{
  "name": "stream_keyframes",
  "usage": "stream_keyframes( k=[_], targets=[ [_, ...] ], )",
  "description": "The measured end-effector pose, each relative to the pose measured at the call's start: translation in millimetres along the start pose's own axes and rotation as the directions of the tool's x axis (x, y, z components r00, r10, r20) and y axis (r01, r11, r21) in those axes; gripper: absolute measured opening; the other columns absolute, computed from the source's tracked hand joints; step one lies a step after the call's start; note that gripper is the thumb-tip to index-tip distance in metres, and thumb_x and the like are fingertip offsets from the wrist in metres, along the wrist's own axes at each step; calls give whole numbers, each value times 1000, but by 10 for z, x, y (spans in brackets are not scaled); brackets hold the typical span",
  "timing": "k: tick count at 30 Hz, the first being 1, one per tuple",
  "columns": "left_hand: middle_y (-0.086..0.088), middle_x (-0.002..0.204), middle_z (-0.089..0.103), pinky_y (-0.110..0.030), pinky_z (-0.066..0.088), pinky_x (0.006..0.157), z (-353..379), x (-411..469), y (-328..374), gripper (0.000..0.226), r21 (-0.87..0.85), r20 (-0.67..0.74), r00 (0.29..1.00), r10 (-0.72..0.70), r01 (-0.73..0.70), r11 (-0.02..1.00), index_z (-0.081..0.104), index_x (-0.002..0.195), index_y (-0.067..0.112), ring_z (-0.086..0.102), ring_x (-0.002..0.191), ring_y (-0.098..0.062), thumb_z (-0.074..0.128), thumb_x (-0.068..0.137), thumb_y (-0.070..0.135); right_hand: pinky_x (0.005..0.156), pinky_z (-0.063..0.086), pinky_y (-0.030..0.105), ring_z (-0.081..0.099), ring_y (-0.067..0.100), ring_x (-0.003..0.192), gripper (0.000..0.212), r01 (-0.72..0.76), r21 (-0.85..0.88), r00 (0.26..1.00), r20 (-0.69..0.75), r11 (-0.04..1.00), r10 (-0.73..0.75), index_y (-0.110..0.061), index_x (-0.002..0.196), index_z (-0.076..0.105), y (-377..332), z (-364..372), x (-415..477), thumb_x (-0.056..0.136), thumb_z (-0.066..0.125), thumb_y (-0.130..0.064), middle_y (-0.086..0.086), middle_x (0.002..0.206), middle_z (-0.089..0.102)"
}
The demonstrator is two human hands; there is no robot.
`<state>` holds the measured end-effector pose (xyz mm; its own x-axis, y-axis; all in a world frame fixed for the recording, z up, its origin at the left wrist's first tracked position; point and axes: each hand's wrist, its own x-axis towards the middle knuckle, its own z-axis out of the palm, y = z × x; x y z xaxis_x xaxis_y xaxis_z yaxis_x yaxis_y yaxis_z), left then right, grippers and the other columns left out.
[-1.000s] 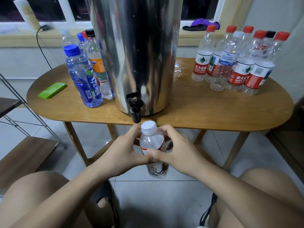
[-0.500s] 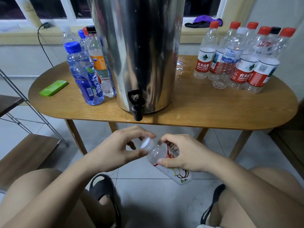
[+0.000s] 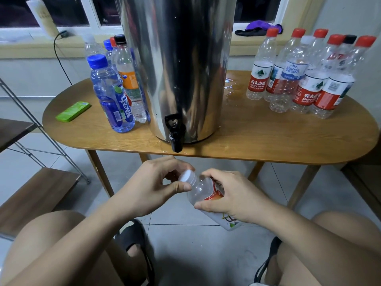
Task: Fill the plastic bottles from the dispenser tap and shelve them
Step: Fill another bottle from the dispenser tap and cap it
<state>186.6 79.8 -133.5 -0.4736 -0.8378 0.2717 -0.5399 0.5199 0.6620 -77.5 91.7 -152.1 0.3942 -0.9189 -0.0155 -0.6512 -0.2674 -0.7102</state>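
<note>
**anon1:** where's the bottle right now?

**me:** on my head feed the small bottle (image 3: 199, 190) is tilted, low in front of the table (image 3: 268, 137), just under the black tap (image 3: 175, 135) of the steel dispenser (image 3: 181, 69). The left hand (image 3: 150, 188) has thumb and fingertips pinched on the cap (image 3: 187, 176), and the right hand (image 3: 233, 197) is wrapped round the body

**anon1:** full or empty?

**me:** can't tell tbh. The red-capped bottles (image 3: 309, 79) are bunched on the table's right side, the blue-capped bottles (image 3: 111, 96) sit left of the dispenser, and the shelf (image 3: 37, 195) is off to the left
</note>
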Motion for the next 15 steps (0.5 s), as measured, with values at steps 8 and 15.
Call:
stream_keyframes(
  k=[8, 15],
  targets=[
    [14, 77, 68, -24, 42, 60, -13, 47, -90, 55, 148, -74, 993, -91, 101, 984, 71, 89, 33, 63, 73, -10, 57, 91, 85, 76, 54, 22, 63, 0, 96, 66, 16, -69, 990, -139, 997, -26, -43, 117, 58, -97, 157, 10, 67, 88, -75, -24, 104, 64],
    [29, 134, 68, -21, 55, 93, -117, 50, -74, 52, -2, 96, 995, -31, 31, 1000, 73, 136, 36, 65, 124, -3, 90, 87, 29, 76, 54, 23, 63, -2, 94, 64, -28, -64, 993, -116, 998, 20, -44, 114, 58, 3, 118, 74, 67, 90, -73, -23, 103, 65]
  ],
)
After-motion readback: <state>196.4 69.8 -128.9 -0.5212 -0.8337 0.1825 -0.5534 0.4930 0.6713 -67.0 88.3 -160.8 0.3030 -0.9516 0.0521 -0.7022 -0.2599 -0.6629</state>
